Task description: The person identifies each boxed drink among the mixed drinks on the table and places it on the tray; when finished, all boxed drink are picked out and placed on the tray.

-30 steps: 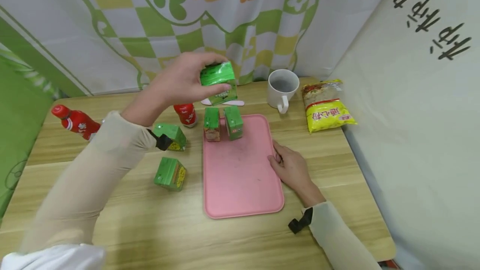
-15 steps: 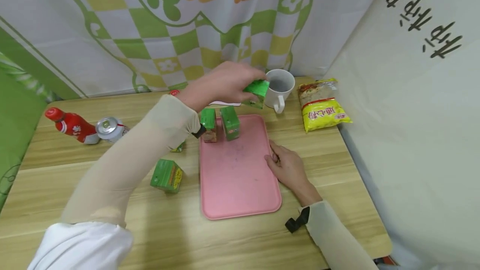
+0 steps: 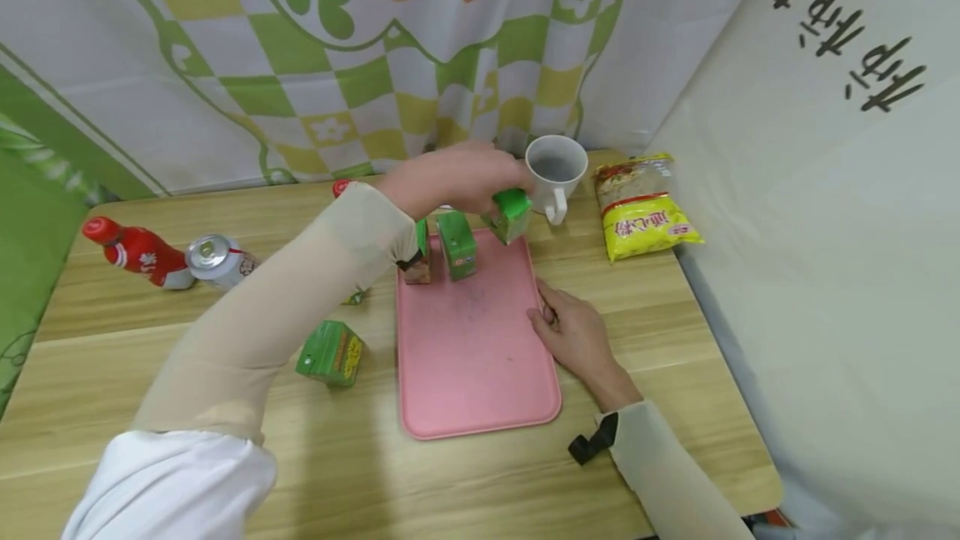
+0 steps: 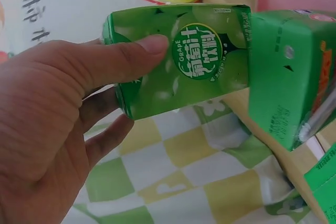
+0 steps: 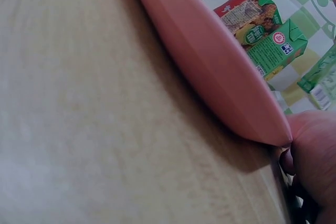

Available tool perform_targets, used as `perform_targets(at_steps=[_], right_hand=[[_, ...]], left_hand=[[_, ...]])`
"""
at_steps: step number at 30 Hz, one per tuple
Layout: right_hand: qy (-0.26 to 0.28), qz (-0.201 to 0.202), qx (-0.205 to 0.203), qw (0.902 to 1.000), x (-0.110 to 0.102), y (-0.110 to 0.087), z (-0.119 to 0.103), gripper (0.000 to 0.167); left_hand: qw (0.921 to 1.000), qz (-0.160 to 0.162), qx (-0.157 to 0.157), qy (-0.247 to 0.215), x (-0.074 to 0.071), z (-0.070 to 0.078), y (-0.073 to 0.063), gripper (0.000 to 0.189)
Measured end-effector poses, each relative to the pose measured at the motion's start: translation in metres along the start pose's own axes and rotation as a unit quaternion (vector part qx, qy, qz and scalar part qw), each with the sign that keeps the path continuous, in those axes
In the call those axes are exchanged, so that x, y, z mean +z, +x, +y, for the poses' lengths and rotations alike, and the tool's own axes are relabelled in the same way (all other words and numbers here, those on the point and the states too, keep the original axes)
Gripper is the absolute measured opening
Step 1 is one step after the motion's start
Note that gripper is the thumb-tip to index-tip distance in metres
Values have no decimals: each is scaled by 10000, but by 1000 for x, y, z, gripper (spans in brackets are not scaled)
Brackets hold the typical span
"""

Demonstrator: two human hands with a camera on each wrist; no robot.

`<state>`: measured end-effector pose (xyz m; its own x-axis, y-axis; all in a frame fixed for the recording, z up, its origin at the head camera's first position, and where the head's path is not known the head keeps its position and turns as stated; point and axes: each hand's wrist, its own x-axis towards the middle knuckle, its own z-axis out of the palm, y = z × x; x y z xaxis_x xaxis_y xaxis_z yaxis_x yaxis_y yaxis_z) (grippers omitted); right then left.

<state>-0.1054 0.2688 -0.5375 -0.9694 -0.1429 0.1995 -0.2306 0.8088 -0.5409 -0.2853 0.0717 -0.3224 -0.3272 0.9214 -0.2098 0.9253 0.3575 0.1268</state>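
Note:
My left hand (image 3: 468, 176) grips a green grape juice carton (image 4: 184, 61), thumb across its printed face. In the head view this carton hangs over the far right corner of the pink tray (image 3: 480, 357). Two other juice cartons stand along the tray's far end: one green carton (image 3: 457, 246) in the middle, and another (image 3: 418, 269) at the far left corner, partly hidden by my left wrist. My right hand (image 3: 576, 336) pinches the tray's right rim, thumb on top. In the right wrist view the tray's side (image 5: 210, 61) shows against the tabletop.
Left of the tray stands a green carton (image 3: 332, 353); another (image 3: 356, 297) is mostly behind my left arm. A can (image 3: 219, 260) and red bottle (image 3: 142, 254) stand at far left. A white mug (image 3: 555, 173) and yellow food bag (image 3: 647, 215) sit at back right.
My left hand has carried the grape juice carton rightward, then down toward the tray's far right corner. My right hand keeps its hold on the tray rim.

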Motion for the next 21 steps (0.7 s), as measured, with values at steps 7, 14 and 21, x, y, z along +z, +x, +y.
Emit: perform_targets(at_steps=[7, 14, 21], right_hand=[[11, 61, -66, 10000, 1, -1, 3, 52], [3, 105, -118, 9999, 2, -1, 3, 52], [-14, 107, -122, 9999, 3, 1, 4, 51]], left_hand=[[9981, -128, 159, 575, 15, 4, 11, 35], [9964, -85, 458, 703, 23, 9, 19, 38], [9929, -135, 562, 1035, 30, 9, 25, 39]])
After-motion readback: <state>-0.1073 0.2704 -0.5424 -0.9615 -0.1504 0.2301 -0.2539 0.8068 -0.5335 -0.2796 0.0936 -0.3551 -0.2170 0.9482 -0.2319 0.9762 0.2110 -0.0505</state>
